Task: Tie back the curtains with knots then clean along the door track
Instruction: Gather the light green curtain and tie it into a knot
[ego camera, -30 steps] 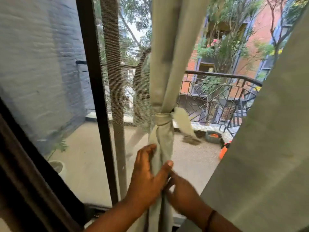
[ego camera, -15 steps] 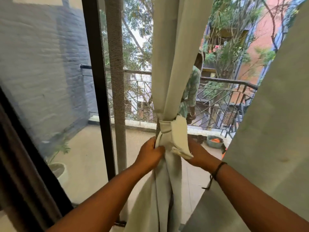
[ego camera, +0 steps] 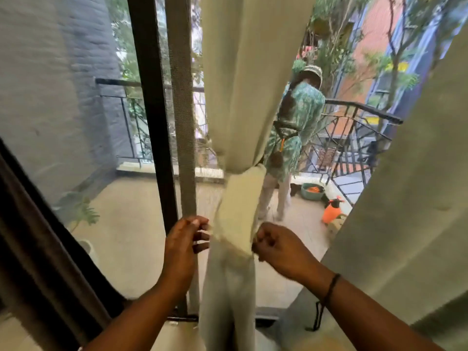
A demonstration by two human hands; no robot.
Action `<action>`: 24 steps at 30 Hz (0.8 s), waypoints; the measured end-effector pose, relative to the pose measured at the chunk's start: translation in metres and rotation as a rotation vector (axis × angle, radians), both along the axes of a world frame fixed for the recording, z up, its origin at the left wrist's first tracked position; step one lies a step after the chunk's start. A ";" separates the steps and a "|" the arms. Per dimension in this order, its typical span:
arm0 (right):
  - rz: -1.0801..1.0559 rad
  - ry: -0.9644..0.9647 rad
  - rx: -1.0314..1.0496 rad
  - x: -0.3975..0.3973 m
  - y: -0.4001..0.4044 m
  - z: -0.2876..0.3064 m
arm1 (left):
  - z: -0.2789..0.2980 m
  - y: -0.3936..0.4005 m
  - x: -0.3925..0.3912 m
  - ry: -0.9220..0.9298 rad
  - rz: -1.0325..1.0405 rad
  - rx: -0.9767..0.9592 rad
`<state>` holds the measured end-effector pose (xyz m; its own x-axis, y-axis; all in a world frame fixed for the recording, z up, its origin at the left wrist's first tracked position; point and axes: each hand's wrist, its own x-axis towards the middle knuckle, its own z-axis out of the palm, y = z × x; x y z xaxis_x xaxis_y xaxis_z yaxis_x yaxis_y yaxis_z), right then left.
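Observation:
A pale beige curtain (ego camera: 250, 79) hangs in the middle, gathered into a knot (ego camera: 243, 198) at mid height, its tail (ego camera: 228, 287) falling below. My left hand (ego camera: 184, 247) pinches the knot's loose flap at its lower left edge. My right hand (ego camera: 276, 247) grips the same flap at its lower right edge. A second beige curtain (ego camera: 410, 198) hangs loose on the right. The door track (ego camera: 263, 317) shows as a dark strip at the floor behind the curtain tail, mostly hidden.
A black door frame (ego camera: 154, 122) and a mesh screen edge (ego camera: 182, 122) stand left of the curtain. A dark curtain (ego camera: 38, 249) hangs at the far left. Outside, a person (ego camera: 293, 138) stands on the balcony by the railing (ego camera: 359, 115), near a teal basin (ego camera: 312, 191) and an orange sprayer (ego camera: 331, 211).
Both hands rose from the curtain tail to the knot, then slid down to its flap's lower corners. The flap is now drawn down and spread. The person outside walked right.

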<state>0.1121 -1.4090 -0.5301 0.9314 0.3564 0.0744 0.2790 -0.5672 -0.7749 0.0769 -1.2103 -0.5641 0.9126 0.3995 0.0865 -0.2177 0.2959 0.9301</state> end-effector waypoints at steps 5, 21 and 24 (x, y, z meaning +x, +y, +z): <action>-0.276 -0.224 -0.066 -0.036 0.044 -0.007 | -0.006 -0.013 0.006 0.154 -0.419 0.388; -0.428 -0.228 -0.220 0.002 -0.003 0.028 | 0.025 0.066 0.081 0.111 0.121 0.758; -0.173 -0.310 -0.195 -0.024 0.025 0.007 | 0.036 0.060 0.081 -0.007 0.135 0.914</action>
<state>0.0883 -1.3843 -0.5234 0.9229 0.2313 0.3079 0.3700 -0.7543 -0.5423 0.1575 -1.1498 -0.5285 0.8618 0.2760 0.4256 -0.2030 -0.5812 0.7880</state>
